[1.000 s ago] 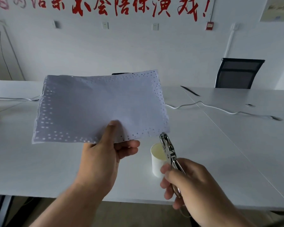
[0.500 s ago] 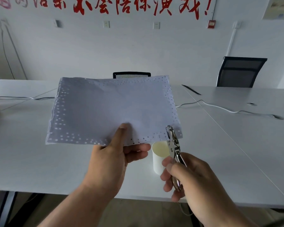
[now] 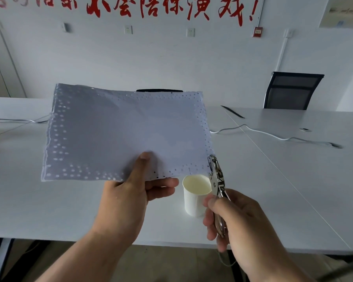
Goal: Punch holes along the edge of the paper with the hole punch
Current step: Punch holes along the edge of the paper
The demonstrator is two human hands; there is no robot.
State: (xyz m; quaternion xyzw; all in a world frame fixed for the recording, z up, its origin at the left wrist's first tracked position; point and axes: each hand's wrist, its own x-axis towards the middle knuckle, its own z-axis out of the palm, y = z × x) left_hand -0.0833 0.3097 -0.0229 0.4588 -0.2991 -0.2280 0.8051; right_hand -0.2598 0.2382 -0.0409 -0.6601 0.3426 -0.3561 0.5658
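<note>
A white sheet of paper [image 3: 114, 135] hangs in the air above the table, with rows of small holes along all its edges. My left hand [image 3: 130, 190] pinches its near edge, thumb on top and fingers underneath. My right hand [image 3: 238, 220] grips the handles of a metal hole punch [image 3: 217, 180]. The punch's jaws sit at the paper's near right corner, touching its edge. A white paper cup [image 3: 194, 194] stands on the table just below that corner, partly hidden by my right hand.
The white table [image 3: 49, 210] spans the view, with its front edge close to me. A white cable [image 3: 273, 135] lies across the right side, and another cable [image 3: 12, 120] at the far left. Two black chairs [image 3: 291, 90] stand behind the table by the wall.
The punch rose from beside the cup up to the paper's near right corner. The paper shifted to the right, towards the punch.
</note>
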